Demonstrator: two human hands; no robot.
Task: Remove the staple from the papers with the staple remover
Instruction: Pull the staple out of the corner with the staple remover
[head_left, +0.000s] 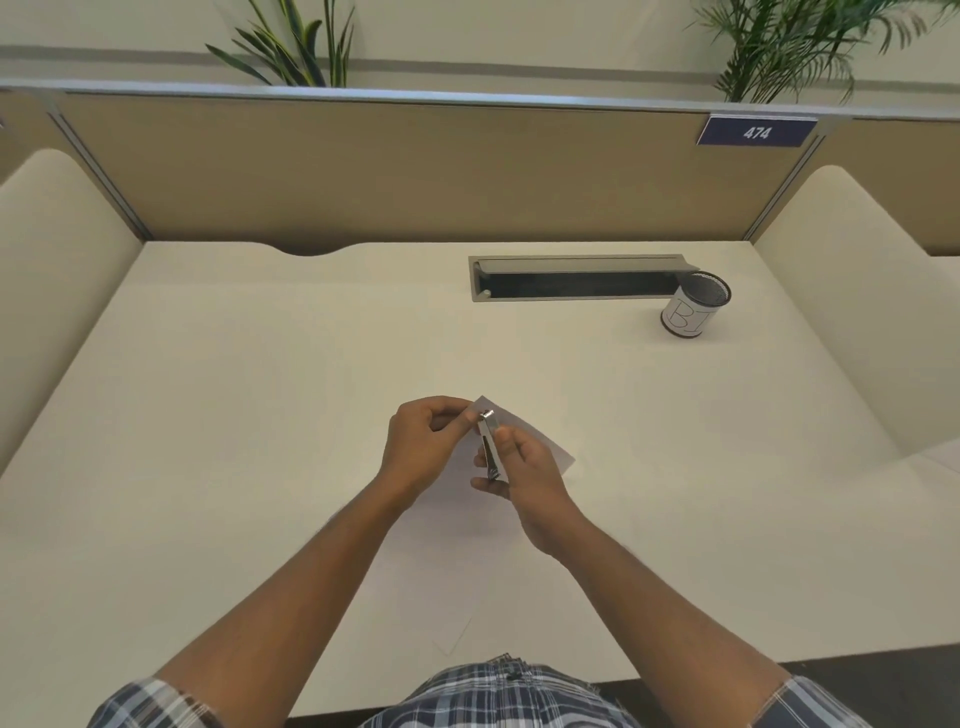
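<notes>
On the desk (260, 415), the left hand (423, 447) pinched the papers (540, 441); the right hand (524, 478) gripped the staple remover (488, 441). Prying the staple seemed next.

You face a cream desk (234, 415) boxed in by a tan partition (389, 171) and pale side panels (57, 249). A blue plate (756, 132) reads 474. Leafy plants (291, 47) rise behind it; a cable tray (576, 280) and mesh cup (693, 306) sit at right.
</notes>
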